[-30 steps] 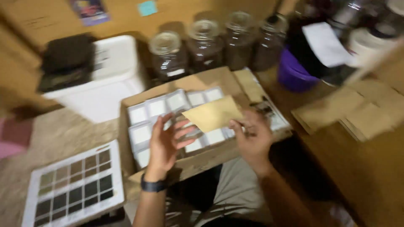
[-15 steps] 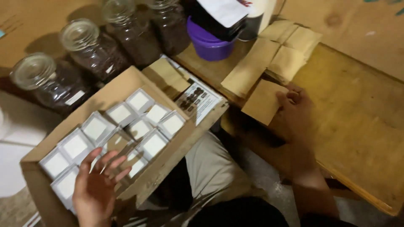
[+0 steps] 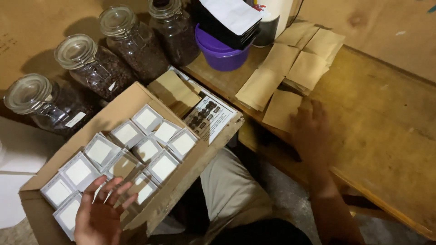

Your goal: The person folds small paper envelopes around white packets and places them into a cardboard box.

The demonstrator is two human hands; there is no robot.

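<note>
Hands spread over a box of white packets and a brown paper envelope.

The left hand (image 3: 101,213), fingers apart and gripping nothing, rests on white square packets (image 3: 150,149) inside the cardboard box (image 3: 181,181); glass jars of coffee beans (image 3: 97,68) stand beyond it. Farther right, the right hand (image 3: 313,129) lies flat and open on the wooden table (image 3: 386,136), touching the nearest brown envelope (image 3: 280,109), with more envelopes (image 3: 299,54) just beyond its fingertips.
</note>
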